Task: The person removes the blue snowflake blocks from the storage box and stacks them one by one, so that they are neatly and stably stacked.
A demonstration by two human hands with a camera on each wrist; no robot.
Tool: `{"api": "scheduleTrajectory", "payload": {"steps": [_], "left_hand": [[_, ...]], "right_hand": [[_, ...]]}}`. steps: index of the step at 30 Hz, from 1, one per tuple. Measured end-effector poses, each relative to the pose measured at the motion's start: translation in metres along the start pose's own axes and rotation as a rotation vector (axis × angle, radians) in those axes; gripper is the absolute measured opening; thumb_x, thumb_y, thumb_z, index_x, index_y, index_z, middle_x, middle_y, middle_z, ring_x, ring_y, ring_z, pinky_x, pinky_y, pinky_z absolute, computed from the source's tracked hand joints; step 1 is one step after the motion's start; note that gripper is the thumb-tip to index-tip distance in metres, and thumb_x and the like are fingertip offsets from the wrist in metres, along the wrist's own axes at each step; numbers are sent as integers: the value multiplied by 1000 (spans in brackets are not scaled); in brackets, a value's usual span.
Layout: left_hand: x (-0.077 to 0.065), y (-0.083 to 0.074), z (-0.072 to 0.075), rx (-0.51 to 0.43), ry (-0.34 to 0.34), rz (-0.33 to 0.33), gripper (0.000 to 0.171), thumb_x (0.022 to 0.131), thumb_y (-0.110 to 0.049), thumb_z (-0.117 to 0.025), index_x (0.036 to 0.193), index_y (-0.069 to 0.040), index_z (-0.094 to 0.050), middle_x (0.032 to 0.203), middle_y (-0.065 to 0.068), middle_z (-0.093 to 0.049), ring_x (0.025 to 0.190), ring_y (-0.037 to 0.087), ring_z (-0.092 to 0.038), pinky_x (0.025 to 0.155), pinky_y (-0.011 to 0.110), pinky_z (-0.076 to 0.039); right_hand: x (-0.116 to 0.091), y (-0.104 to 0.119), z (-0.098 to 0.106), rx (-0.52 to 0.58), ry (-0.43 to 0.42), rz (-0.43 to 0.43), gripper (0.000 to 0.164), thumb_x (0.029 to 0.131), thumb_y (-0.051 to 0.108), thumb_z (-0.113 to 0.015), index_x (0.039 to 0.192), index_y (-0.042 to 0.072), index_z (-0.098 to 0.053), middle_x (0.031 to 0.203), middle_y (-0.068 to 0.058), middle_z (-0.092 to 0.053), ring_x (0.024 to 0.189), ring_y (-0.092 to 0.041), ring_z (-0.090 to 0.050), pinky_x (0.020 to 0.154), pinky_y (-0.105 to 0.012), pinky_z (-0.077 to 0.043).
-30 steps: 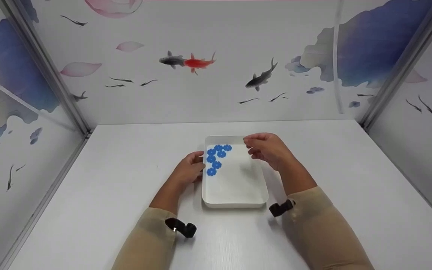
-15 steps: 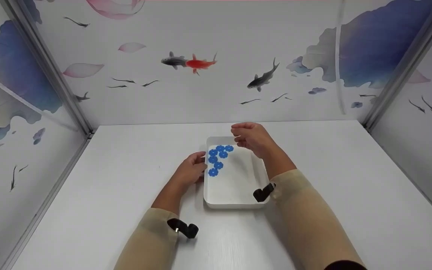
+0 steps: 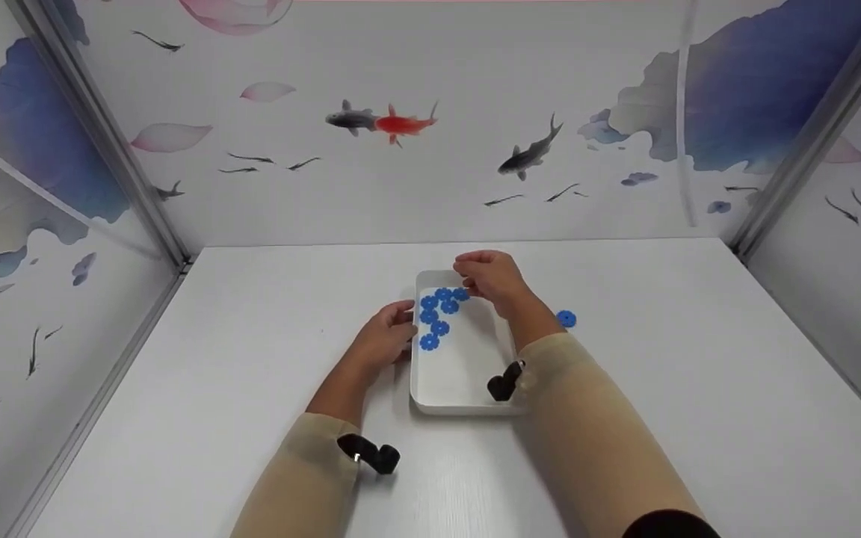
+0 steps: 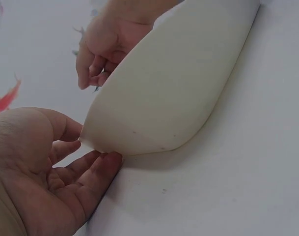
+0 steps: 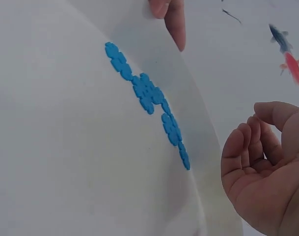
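Observation:
A white rectangular tray (image 3: 460, 377) lies on the table, with several blue flower-shaped pieces (image 3: 429, 317) loosely clustered at its left and far end. My left hand (image 3: 386, 336) holds the tray's left side, fingers along the outer wall. In the right wrist view a left fingertip (image 5: 159, 7) overlaps the rim. Just past the far rim, my right hand (image 3: 494, 280) hovers with fingers curled in and thumb close to the index fingertip. No piece shows in it in the right wrist view (image 5: 267, 162). Another blue flower piece (image 3: 566, 319) lies right of the tray, partly behind my right forearm.
The white table (image 3: 266, 314) is enclosed by panels printed with fish and petals (image 3: 400, 187). Black wrist mounts (image 3: 378, 456) sit at both cuffs. My right sleeve (image 3: 595, 418) covers the tray's near right corner.
My right hand has moved left from the tray's right edge to beyond its far rim, its fingers drawing closer together. The loose blue piece has come into view. My left hand stays put.

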State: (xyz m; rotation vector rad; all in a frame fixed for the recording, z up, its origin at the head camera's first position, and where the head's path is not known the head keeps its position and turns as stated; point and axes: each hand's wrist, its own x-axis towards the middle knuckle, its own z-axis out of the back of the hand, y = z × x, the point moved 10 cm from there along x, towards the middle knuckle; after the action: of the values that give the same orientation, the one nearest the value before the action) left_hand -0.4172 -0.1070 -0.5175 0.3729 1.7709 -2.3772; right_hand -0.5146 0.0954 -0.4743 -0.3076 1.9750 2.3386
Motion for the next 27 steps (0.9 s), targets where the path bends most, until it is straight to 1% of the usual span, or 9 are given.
{"api": "scheduleTrajectory", "payload": {"steps": [3,6,8,11,14,17,21,27], "left_hand": [[0,0,-1,-4,6,1,54,107,-28,-57,160,-29,-48,158,0,-56,135,24,-63,110,44,-56],[0,0,-1,-5,8,0,54,107,-28,-57,160,-28,-47,159,0,-56,136,24,-62,110,44,-56],[1,-1,-1,-8,10,-5,55,106,-27,-57,161,-28,-47,159,1,-55,136,24,-63,110,44,-56],[1,-1,-1,-14,14,-12,56,106,-27,-57,161,-27,-46,160,1,-55,136,24,-63,109,44,-56],[1,-1,-1,-19,11,-18,57,106,-26,-57,161,-27,-47,161,2,-55,137,25,-63,109,44,-56],[1,0,-1,-10,2,-8,56,106,-27,-57,161,-29,-47,161,1,-54,138,25,-62,110,44,-56],[1,1,-1,-10,-1,6,55,106,-28,-57,160,-31,-47,162,0,-53,140,25,-61,112,45,-55],[0,-1,-1,-13,1,-1,55,106,-27,-57,160,-30,-48,162,0,-54,138,25,-62,111,44,-55]], "right_hand": [[3,-8,3,-23,-25,-11,30,102,28,-73,128,13,-73,133,-18,-68,106,-28,-67,95,-33,-62],[6,-15,6,-85,-40,-17,28,102,28,-73,126,14,-74,127,-15,-70,100,-24,-67,93,-30,-61],[7,-19,8,-130,-44,-23,26,101,27,-74,124,15,-74,122,-12,-70,99,-23,-66,91,-29,-61],[9,-24,8,-174,-40,-27,26,100,24,-74,125,15,-73,122,-9,-69,103,-23,-67,93,-29,-60],[8,-26,8,-194,-39,-28,28,99,22,-76,126,16,-71,126,-8,-68,109,-24,-67,99,-32,-60],[7,-28,8,-206,-48,-47,29,98,21,-78,126,17,-70,127,-7,-67,114,-25,-66,104,-34,-60],[6,-32,8,-219,-68,-78,31,96,17,-80,125,19,-70,124,-4,-68,116,-25,-66,106,-36,-59],[2,-33,8,-238,-103,-99,31,95,12,-80,123,21,-71,123,-2,-68,119,-25,-65,109,-38,-57]]}}
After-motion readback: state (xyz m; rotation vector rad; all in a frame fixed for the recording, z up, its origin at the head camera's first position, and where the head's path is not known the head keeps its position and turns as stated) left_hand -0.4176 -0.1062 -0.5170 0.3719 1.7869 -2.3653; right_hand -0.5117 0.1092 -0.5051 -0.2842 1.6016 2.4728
